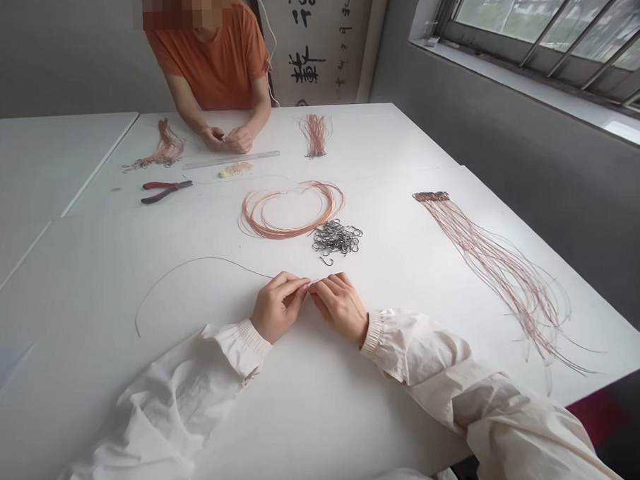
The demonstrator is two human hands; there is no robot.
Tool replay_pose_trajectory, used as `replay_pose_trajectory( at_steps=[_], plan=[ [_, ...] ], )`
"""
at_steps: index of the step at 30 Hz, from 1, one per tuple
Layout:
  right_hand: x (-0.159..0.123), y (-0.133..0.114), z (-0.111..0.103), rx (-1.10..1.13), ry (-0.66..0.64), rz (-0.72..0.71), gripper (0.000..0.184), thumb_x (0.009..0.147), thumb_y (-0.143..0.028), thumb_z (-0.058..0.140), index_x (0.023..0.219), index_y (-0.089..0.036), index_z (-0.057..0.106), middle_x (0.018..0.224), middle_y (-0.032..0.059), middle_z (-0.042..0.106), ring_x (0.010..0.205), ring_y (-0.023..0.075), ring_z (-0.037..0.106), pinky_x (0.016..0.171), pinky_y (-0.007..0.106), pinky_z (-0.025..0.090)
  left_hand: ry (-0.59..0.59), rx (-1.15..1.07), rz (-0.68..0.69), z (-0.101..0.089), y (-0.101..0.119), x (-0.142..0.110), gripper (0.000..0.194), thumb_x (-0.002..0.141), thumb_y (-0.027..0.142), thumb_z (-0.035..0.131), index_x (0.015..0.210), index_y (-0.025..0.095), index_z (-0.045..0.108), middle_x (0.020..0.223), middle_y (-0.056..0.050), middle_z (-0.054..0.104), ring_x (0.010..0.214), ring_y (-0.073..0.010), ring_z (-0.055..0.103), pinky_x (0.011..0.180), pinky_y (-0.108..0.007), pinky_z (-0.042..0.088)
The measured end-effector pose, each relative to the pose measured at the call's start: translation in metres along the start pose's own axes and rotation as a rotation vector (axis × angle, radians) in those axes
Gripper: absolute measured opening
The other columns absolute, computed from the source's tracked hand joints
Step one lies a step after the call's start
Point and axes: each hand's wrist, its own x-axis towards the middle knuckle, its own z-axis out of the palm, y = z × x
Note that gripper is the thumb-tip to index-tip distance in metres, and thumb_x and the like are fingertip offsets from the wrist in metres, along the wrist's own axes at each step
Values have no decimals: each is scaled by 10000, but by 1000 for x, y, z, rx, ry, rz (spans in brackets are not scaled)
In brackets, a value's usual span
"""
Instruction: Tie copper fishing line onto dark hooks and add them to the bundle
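My left hand (278,305) is closed in a pinch on a thin fishing line (209,258), whose free end curves away to the left over the table. Close beside it my right hand (340,304) is closed too, its fingertips almost meeting those of the left. A short bit of the line shows between the fingertips; whether a hook is inside the fingers is hidden. Just beyond my hands lies a pile of dark fish hooks (337,238), one hook set a little apart at its near side. Behind the pile is a loose coil of orange-brown line (288,233).
On the right a bundle of hooks with long lines (473,244) is spread out. Across the white table (317,424) a person in an orange shirt (217,60) works with both hands. Near them are pliers (164,191), a ruler (232,159) and two more line bundles.
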Motion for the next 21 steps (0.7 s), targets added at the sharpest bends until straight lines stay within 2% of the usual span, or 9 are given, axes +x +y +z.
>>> replay_pose_trajectory(
  at_steps=[4, 10, 13, 18, 21],
  plan=[
    [3, 2, -3, 206, 65, 120, 112, 946, -161, 474, 938, -194, 581, 823, 31, 699, 763, 163, 641, 774, 307, 482, -14, -23, 17, -1, 1, -2, 206, 935, 186, 536, 1053, 159, 703, 882, -64, 634, 798, -145, 632, 732, -264, 553],
    [7, 3, -8, 450, 85, 234, 91, 959, -266, 493, 957, -201, 557, 839, 21, 735, 743, 152, 715, 658, 253, 554, -31, -24, 34, -2, 2, -2, 198, 938, 179, 541, 1060, 157, 695, 888, -58, 618, 798, -134, 624, 730, -251, 554],
    [8, 2, -7, 471, 99, 261, 100, 948, -283, 519, 937, -199, 571, 795, 12, 729, 708, 152, 709, 652, 258, 549, -29, -2, 46, -3, 1, -1, 177, 944, 181, 533, 1012, 158, 694, 866, -50, 614, 765, -125, 613, 694, -236, 540],
    [11, 2, -5, 379, 150, 276, 49, 884, -228, 602, 864, -209, 642, 805, 28, 702, 764, 187, 649, 833, 364, 476, -15, 89, 57, -4, 0, -3, 187, 953, 188, 510, 1000, 159, 689, 841, -49, 582, 747, -136, 581, 704, -265, 511],
    [13, 4, -5, 367, 146, 253, 54, 872, -205, 614, 858, -214, 665, 877, 48, 687, 826, 199, 626, 867, 375, 439, -27, 149, 59, -4, 0, -6, 200, 954, 188, 501, 1000, 166, 695, 843, -51, 574, 753, -141, 576, 728, -275, 502]
  ],
)
